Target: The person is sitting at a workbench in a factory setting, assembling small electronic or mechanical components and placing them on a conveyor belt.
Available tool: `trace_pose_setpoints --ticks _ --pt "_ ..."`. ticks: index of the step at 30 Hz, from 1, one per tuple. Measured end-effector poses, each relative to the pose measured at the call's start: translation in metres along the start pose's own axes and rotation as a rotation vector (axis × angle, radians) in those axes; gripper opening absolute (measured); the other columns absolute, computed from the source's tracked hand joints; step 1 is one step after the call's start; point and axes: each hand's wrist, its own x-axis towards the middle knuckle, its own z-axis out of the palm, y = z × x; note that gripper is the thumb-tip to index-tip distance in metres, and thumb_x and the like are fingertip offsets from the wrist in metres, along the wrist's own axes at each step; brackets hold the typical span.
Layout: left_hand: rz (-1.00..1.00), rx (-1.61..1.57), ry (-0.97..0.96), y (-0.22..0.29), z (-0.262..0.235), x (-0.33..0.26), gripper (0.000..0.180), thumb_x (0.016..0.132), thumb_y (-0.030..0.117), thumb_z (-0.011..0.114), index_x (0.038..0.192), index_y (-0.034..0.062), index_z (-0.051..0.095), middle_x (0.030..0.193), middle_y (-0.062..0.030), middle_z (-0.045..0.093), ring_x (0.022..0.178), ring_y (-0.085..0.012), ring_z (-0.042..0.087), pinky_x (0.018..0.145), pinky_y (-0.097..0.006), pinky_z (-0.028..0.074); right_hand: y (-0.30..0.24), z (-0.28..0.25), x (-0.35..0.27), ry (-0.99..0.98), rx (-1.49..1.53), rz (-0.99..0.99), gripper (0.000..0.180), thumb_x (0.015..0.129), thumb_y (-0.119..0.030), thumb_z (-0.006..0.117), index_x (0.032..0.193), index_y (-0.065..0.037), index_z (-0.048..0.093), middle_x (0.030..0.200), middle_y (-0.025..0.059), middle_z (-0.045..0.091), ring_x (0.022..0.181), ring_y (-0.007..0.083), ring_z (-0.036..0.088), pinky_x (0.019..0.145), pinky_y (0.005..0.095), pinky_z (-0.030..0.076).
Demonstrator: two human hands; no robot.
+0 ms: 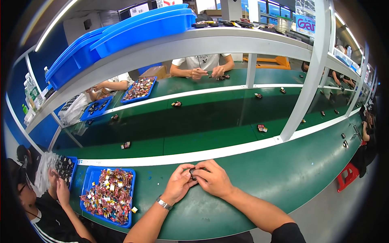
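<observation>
Over the green workbench (251, 186), my left hand (177, 184) and my right hand (214, 179) meet. A small black plastic part (193, 174) is pinched between the fingers of both; they cover most of it, so its exact kind is hidden. On my left wrist is a metal-band watch (164, 203). Left of my left forearm stands a blue tray (91, 175), heaped with small reddish electronic pieces (108, 198) that carry white and yellow parts. One loose white-and-yellow piece (134, 209) lies by the tray's right side.
Beyond a white rail (178, 159) runs a green conveyor belt (210, 139) with scattered small assemblies (262, 128). A white shelf frame (314, 73) rises over it, bearing blue bins (142, 30). At left, a co-worker (30, 202) sits beside a tray of black parts (65, 167). Others work across the belt.
</observation>
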Motion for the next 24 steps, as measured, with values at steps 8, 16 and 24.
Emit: trace_pose_setpoints --ticks 8,16,24 --pt "0.002 0.019 0.019 -0.001 0.0 0.001 0.03 0.101 0.012 0.054 0.128 0.0055 0.046 0.123 -0.0115 0.062 0.115 -0.0217 0.059 0.103 -0.045 0.047 -0.012 -0.001 0.002 -0.024 -0.119 0.026 0.022 0.073 -0.002 0.076 0.094 -0.008 0.071 0.095 0.0045 0.064 0.086 0.0231 0.062 0.07 0.033 0.055" --pt "-0.007 0.035 0.03 0.002 0.004 0.0 0.03 0.101 0.011 0.054 0.129 0.0055 0.045 0.121 -0.0098 0.062 0.113 -0.021 0.059 0.103 -0.045 0.047 -0.007 0.007 -0.003 0.04 -0.209 -0.029 0.018 0.075 -0.003 0.075 0.091 -0.007 0.071 0.092 0.004 0.063 0.085 0.023 0.063 0.07 0.0327 0.055" --pt "-0.01 0.074 0.035 -0.001 0.005 -0.001 0.028 0.102 0.011 0.052 0.128 0.005 0.046 0.118 -0.0087 0.061 0.112 -0.02 0.059 0.103 -0.044 0.047 -0.007 0.011 -0.004 0.06 -0.313 -0.058 0.012 0.075 -0.002 0.073 0.086 -0.007 0.069 0.089 0.0033 0.063 0.084 0.0212 0.063 0.068 0.0327 0.054"
